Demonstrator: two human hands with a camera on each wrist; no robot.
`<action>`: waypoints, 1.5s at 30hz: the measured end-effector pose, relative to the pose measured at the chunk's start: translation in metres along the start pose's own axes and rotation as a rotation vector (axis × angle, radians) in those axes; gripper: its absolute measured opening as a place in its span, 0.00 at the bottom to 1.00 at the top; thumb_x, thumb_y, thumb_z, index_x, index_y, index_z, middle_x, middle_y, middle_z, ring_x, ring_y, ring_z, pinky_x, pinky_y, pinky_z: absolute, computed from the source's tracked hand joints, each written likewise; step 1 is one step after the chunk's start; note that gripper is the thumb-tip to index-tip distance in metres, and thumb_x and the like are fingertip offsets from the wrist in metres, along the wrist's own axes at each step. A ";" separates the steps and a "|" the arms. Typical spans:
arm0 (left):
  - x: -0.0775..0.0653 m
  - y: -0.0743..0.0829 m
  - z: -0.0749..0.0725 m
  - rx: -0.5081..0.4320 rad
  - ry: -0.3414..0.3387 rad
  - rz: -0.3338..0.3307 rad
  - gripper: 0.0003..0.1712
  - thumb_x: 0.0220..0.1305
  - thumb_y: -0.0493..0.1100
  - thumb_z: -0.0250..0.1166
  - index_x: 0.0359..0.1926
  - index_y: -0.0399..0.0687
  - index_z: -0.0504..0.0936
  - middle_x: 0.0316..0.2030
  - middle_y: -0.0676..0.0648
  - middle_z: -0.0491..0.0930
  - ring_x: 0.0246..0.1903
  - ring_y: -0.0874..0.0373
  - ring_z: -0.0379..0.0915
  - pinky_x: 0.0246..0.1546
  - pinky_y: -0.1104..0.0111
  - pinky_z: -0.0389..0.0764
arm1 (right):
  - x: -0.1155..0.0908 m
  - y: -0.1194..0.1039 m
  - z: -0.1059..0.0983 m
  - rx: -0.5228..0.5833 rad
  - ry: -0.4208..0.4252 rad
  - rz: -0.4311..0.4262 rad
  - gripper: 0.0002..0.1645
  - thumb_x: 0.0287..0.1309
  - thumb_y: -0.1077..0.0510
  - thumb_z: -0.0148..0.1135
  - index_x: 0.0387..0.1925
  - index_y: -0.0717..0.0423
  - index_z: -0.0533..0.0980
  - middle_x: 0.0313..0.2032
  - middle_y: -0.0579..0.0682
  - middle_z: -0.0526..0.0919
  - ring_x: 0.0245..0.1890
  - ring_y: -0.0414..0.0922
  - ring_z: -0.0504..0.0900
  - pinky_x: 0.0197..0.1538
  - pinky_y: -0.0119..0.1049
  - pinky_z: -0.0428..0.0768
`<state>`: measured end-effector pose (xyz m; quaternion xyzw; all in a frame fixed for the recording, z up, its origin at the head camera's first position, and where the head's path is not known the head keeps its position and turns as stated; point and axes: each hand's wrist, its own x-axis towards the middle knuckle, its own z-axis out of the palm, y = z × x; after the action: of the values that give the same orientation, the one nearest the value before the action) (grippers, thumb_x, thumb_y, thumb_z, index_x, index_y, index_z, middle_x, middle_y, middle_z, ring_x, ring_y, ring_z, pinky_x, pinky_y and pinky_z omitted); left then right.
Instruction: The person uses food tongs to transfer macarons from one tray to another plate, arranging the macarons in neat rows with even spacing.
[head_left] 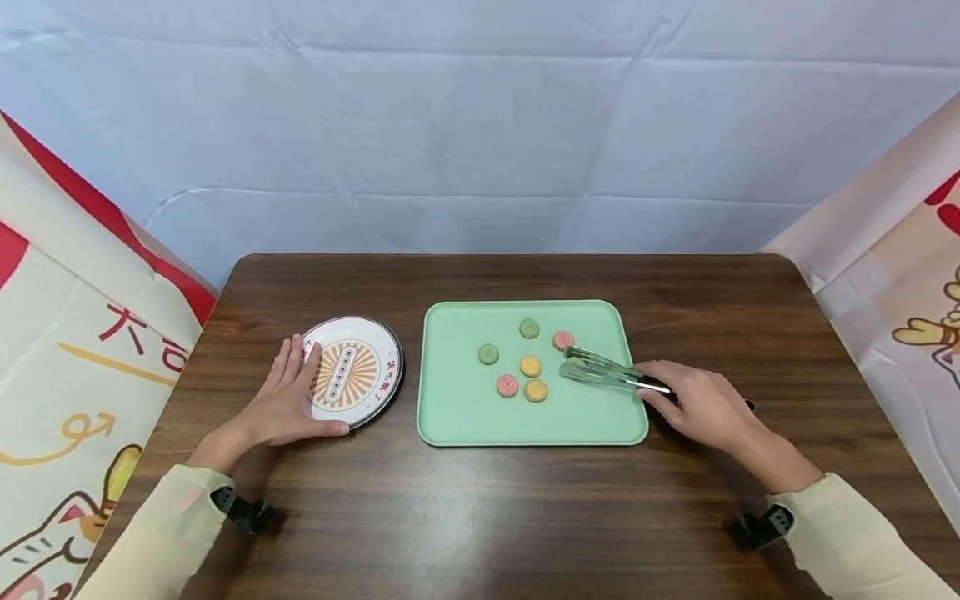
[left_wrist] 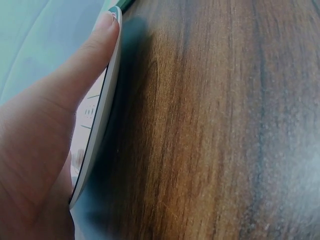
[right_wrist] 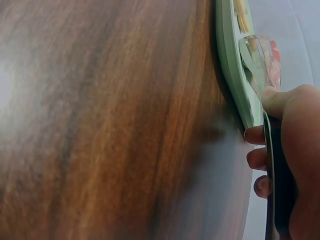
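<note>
I have the right grip (head_left: 697, 402) wrapped round the tongs (head_left: 611, 377), long axis nearly crosswise, tips pointing left of it over the tray (head_left: 465, 423). The left grip (head_left: 288, 400) lies spread against the plate (head_left: 377, 367).

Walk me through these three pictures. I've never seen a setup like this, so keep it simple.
There is no machine here: a person works with two bare hands. The wide picture comes from a camera worn on the head, looking down; the two close-ups come from cameras worn on the wrists, one per hand.

On the brown wooden table are a printed white plate and a light green tray. Two green pieces, two pink pieces and two yellow pieces, all small and round, lie on the tray.

The left hand rests on the plate's edge. The right hand holds tongs; another piece shows at their tips, but whether it is gripped is unclear.
</note>
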<state>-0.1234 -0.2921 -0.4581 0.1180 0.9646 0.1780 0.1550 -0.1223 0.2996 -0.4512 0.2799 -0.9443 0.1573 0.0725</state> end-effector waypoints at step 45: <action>0.001 0.002 -0.003 0.007 -0.004 0.009 0.84 0.46 0.75 0.73 0.76 0.22 0.35 0.77 0.27 0.25 0.77 0.33 0.20 0.74 0.39 0.39 | 0.020 -0.010 -0.012 0.004 0.064 -0.091 0.22 0.55 0.59 0.75 0.52 0.51 0.81 0.44 0.47 0.87 0.31 0.40 0.84 0.28 0.40 0.78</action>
<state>-0.1247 -0.2910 -0.4551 0.1233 0.9643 0.1751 0.1555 -0.1330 0.2851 -0.4327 0.3177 -0.9274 0.1644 0.1090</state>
